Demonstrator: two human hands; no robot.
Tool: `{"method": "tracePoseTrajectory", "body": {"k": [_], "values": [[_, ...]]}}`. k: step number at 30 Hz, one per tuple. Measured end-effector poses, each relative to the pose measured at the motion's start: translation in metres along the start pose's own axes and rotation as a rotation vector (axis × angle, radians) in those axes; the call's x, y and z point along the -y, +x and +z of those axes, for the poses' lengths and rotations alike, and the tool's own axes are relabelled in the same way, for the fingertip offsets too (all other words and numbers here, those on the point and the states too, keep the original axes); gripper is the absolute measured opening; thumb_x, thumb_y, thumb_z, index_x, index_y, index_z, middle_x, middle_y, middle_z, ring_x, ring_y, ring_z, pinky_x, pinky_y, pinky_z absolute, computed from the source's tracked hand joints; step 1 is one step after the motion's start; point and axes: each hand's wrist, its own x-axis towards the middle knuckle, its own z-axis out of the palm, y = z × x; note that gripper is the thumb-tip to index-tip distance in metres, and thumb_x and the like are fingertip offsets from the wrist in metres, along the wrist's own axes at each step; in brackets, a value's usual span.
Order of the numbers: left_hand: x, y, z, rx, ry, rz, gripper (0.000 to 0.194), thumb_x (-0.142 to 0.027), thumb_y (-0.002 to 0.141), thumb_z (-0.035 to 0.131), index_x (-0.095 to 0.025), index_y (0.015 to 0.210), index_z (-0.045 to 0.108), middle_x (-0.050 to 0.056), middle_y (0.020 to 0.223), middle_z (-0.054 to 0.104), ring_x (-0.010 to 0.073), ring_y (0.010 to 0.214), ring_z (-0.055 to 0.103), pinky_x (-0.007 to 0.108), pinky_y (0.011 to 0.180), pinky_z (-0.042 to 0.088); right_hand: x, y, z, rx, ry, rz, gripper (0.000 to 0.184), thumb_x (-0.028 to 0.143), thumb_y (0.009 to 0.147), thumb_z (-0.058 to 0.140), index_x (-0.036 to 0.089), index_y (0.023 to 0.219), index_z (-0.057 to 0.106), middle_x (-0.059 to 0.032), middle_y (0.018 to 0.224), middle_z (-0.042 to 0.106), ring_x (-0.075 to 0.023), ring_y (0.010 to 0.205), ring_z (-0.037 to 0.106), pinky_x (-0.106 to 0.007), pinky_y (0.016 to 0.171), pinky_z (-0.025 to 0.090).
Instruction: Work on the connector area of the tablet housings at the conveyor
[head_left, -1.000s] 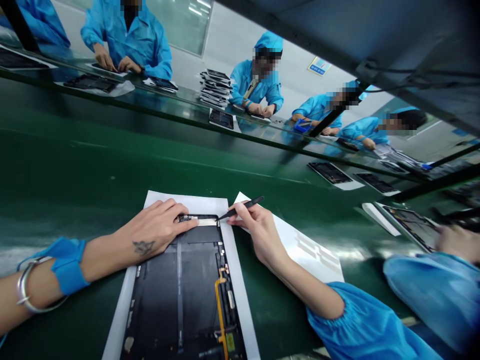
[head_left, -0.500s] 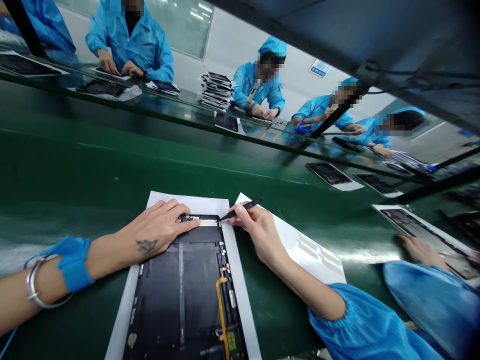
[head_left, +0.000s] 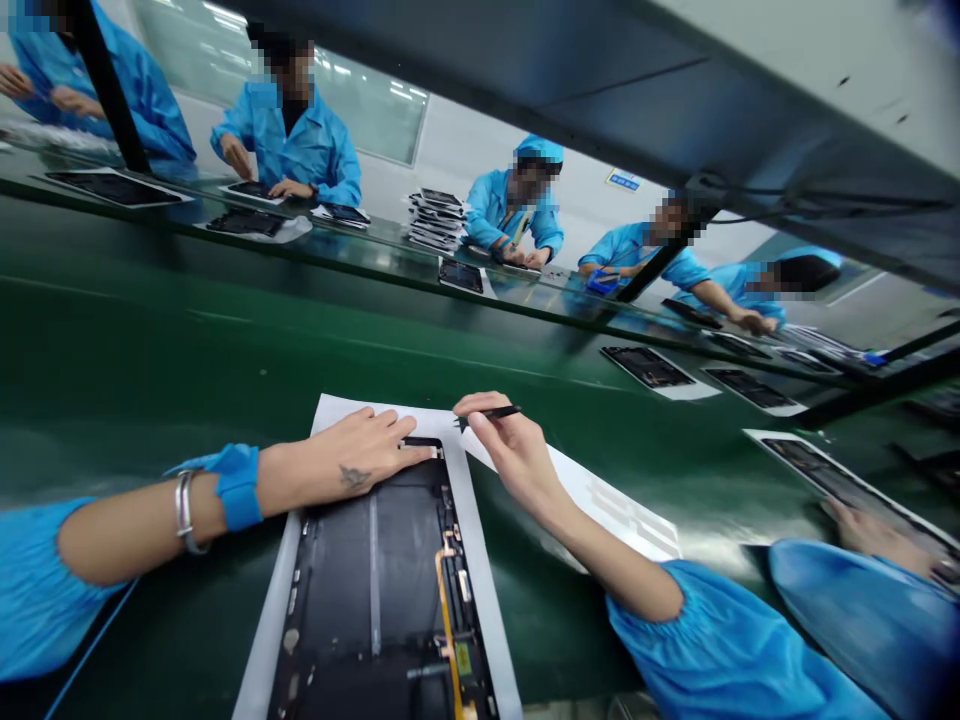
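An opened tablet (head_left: pixel 382 590) with black insides and an orange flex cable lies on a white sheet (head_left: pixel 487 620) on the green belt. My left hand (head_left: pixel 360 460) rests flat on the tablet's top edge, fingers stretched out over it. My right hand (head_left: pixel 502 445) pinches a thin black tool (head_left: pixel 491 413) just right of the top corner, its tip pointing left a little above the sheet.
A second white sheet (head_left: pixel 622 515) lies to the right of the tablet. A co-worker's blue sleeve (head_left: pixel 862 610) and hand sit at the right by another tablet (head_left: pixel 840 480). More tablets (head_left: pixel 649 368) ride the belt. Several people in blue work across a far bench with a stack of tablets (head_left: pixel 435 215).
The view tilted up and back. My right hand lifted the tool's tip away from the tablet's top corner. My left hand slid right along the top edge, covering the small part there.
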Motion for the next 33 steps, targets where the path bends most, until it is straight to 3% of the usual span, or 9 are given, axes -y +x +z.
{"method": "tracePoseTrajectory", "body": {"k": [3,6,9,13,22,27,30,33], "values": [[-0.002,0.004,0.003,-0.042,0.008,-0.007,0.050,-0.011,0.096,0.048,-0.027,0.144,0.050,0.011,0.117,0.061,0.0254,0.097,0.062,0.037,0.080,0.048,0.008,0.012,0.002,0.186,-0.182,-0.155,0.019,0.025,0.103,0.044,0.021,0.100,0.063,-0.0061,0.094,0.067,-0.0205,0.087,0.062,-0.032,0.080,0.046],[0.001,-0.003,0.008,-0.055,-0.063,-0.039,0.045,-0.010,0.095,0.047,-0.020,0.138,0.056,0.012,0.113,0.065,0.0241,0.097,0.064,0.036,0.084,0.051,0.008,0.023,0.010,0.393,-0.416,-0.281,0.019,0.011,0.098,0.046,0.020,0.096,0.063,-0.0078,0.092,0.064,-0.0221,0.086,0.058,-0.033,0.076,0.042],[0.008,-0.017,0.015,-0.169,-0.264,-0.054,0.038,-0.004,0.092,0.043,-0.011,0.122,0.064,0.012,0.113,0.070,0.0224,0.107,0.066,0.034,0.095,0.052,0.006,0.031,0.021,0.569,-0.553,-0.300,0.016,0.005,0.092,0.055,0.018,0.088,0.063,-0.0072,0.089,0.061,-0.0219,0.086,0.056,-0.032,0.072,0.038],[0.013,-0.030,0.022,-0.315,-0.464,-0.084,0.039,0.000,0.089,0.040,-0.011,0.114,0.067,0.010,0.119,0.071,0.0202,0.114,0.066,0.032,0.101,0.051,0.010,0.037,0.031,0.713,-0.613,-0.295,0.012,0.005,0.092,0.060,0.015,0.088,0.065,-0.0068,0.089,0.061,-0.0206,0.086,0.057,-0.031,0.072,0.036],[0.008,-0.027,0.015,-0.247,-0.463,-0.102,0.029,-0.002,0.090,0.040,-0.012,0.095,0.067,0.009,0.097,0.072,0.0203,0.093,0.069,0.030,0.087,0.054,0.027,0.049,0.040,0.918,-0.807,-0.386,0.014,0.005,0.092,0.054,0.012,0.096,0.065,-0.0111,0.096,0.064,-0.0223,0.087,0.055,-0.033,0.071,0.036],[0.009,-0.029,0.021,-0.302,-0.447,-0.081,0.038,-0.001,0.086,0.041,-0.012,0.111,0.068,0.010,0.116,0.072,0.0222,0.112,0.067,0.034,0.100,0.053,0.021,0.053,0.023,0.978,-0.824,-0.376,0.015,0.004,0.088,0.055,0.013,0.093,0.065,-0.0096,0.091,0.062,-0.0211,0.080,0.054,-0.033,0.069,0.037],[0.008,-0.029,0.024,-0.282,-0.424,-0.093,0.041,-0.001,0.087,0.041,-0.012,0.116,0.067,0.010,0.119,0.072,0.0227,0.116,0.066,0.037,0.104,0.052,0.009,0.050,0.007,0.956,-0.763,-0.321,0.013,0.004,0.088,0.057,0.015,0.085,0.064,-0.0074,0.087,0.060,-0.0200,0.079,0.054,-0.031,0.068,0.038],[0.006,-0.028,0.022,-0.276,-0.410,-0.105,0.042,-0.001,0.088,0.038,-0.010,0.117,0.068,0.013,0.120,0.072,0.0241,0.115,0.066,0.040,0.103,0.053,-0.001,0.037,-0.002,0.768,-0.692,-0.296,0.015,0.005,0.089,0.054,0.016,0.085,0.064,-0.0068,0.086,0.059,-0.0210,0.081,0.055,-0.032,0.072,0.041]]}}
